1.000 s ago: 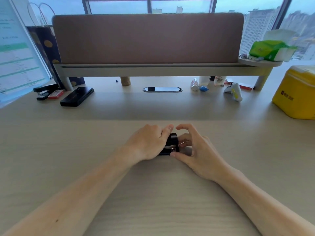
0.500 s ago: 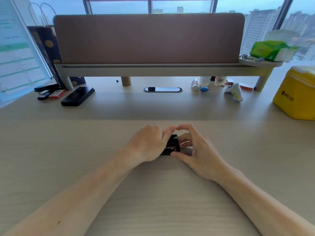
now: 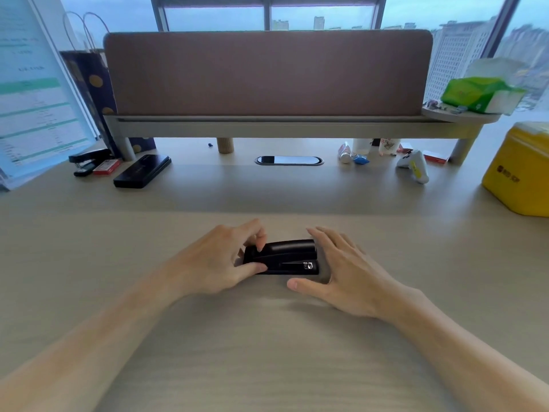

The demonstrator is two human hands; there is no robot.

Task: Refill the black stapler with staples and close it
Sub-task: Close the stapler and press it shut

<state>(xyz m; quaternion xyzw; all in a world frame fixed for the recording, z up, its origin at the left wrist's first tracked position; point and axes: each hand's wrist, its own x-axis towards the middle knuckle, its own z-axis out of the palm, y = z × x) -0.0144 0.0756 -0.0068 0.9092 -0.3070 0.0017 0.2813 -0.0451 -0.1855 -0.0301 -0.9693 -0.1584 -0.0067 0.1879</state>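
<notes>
Two hands: both on the desk, around one black stapler (image 3: 281, 257)
Left hand (image 3: 221, 263): fingers (image 3: 258, 243) and thumb pinch the stapler's left end
Right hand (image 3: 346, 270): fingers spread loose, just beside the right end, can't tell if they touch
Stapler: lies flat between the hands, looks closed, shiny metal bit near the right end
Desk (image 3: 267, 352): pale wood grain
Further back: brown divider panel (image 3: 267, 74), yellow box (image 3: 520, 171) on the right, city view through windows
</notes>
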